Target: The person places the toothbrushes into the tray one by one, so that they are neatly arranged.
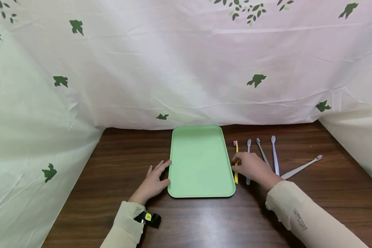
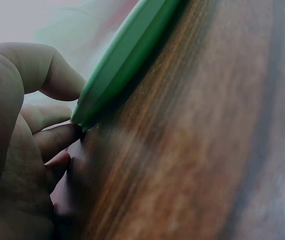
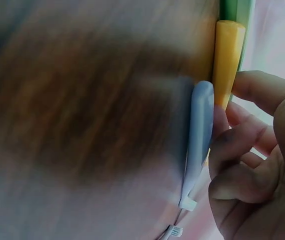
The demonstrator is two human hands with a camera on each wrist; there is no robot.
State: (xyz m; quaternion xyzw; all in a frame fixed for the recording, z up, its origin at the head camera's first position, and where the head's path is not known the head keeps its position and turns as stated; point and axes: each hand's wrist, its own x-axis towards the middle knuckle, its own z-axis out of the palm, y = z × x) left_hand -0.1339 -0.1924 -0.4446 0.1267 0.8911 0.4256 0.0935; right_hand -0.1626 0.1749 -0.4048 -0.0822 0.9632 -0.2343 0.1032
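Note:
A light green rectangular tray (image 1: 201, 162) lies on the dark wooden table. At its left edge my left hand (image 1: 152, 184) rests with fingers spread; thumb and fingertips touch the tray's rim (image 2: 110, 70) in the left wrist view. My right hand (image 1: 255, 168) is just past the tray's right edge, thumb and fingers pinching the handle of a yellow toothbrush (image 1: 236, 177) with purple bristles. That toothbrush lies alongside the tray, its middle partly hidden by the fingers. Right beside it, a blue-grey toothbrush (image 1: 248, 179) passes under the hand.
Further right lie a dark grey toothbrush (image 1: 262, 151), a lavender toothbrush (image 1: 275, 155) and a light grey toothbrush (image 1: 302, 167) set at a slant. A white cloth (image 1: 186, 69) with green bird and leaf prints hangs behind the table and along its sides.

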